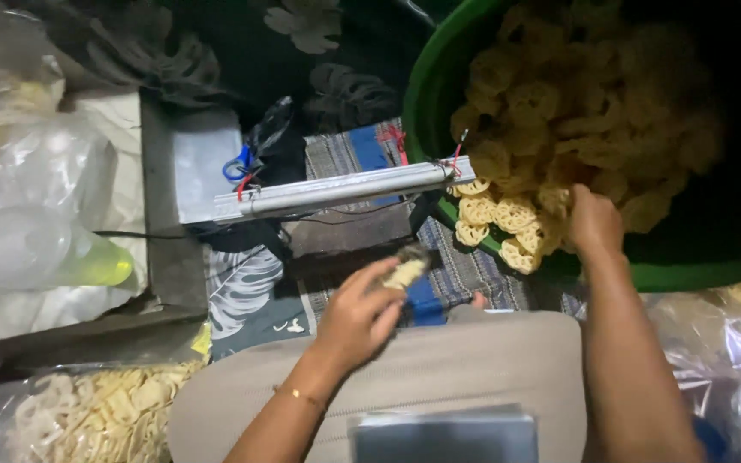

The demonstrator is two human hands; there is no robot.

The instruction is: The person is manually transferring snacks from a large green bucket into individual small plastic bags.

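Head view: the right hand reaches into the big green plastic basin, fingers clenched on pale yellow flower-shaped crackers at its near rim. Left of the basin, the left hand holds a small clear bag of crackers, just below the long silver sealer bar.

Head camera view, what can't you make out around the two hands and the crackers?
- Left hand: the pale thing it holds is motion-blurred; a small bag or loose crackers, cannot tell.
- Right hand: its fingers are buried among the crackers.
- Green tub: cut off by the top edge, its right side lost in darkness.
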